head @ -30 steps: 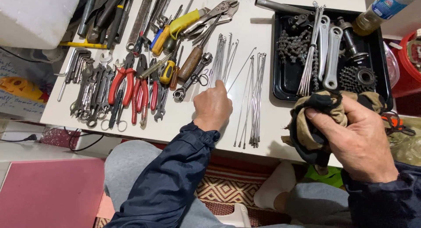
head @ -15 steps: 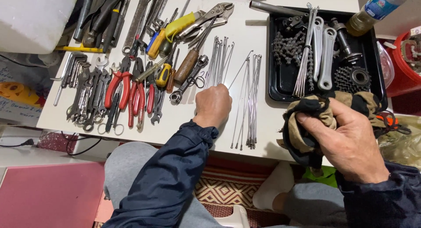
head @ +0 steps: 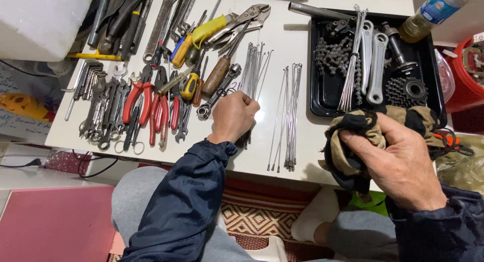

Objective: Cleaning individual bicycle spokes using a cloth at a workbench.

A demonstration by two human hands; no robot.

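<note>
My left hand (head: 233, 116) rests on the white table (head: 297, 45), fingers curled over the near ends of a bundle of thin metal spokes (head: 253, 65). A second bundle of spokes (head: 290, 116) lies just to its right, untouched. My right hand (head: 398, 161) is closed around a dirty tan and black rag (head: 353, 141) near the table's front edge, below a black tray (head: 322, 98).
The black tray holds a chain (head: 330, 55), crank arms (head: 375, 60), more spokes and a sprocket cluster (head: 407, 92). Pliers (head: 156, 108), wrenches (head: 103, 111) and screwdrivers (head: 191, 85) cover the table's left part. A plastic bottle (head: 428, 12) and a red bucket (head: 466, 73) stand at right.
My left hand stays on the left spoke bundle, shifting only slightly. My right hand with the rag has barely moved. The view has drifted a little.
</note>
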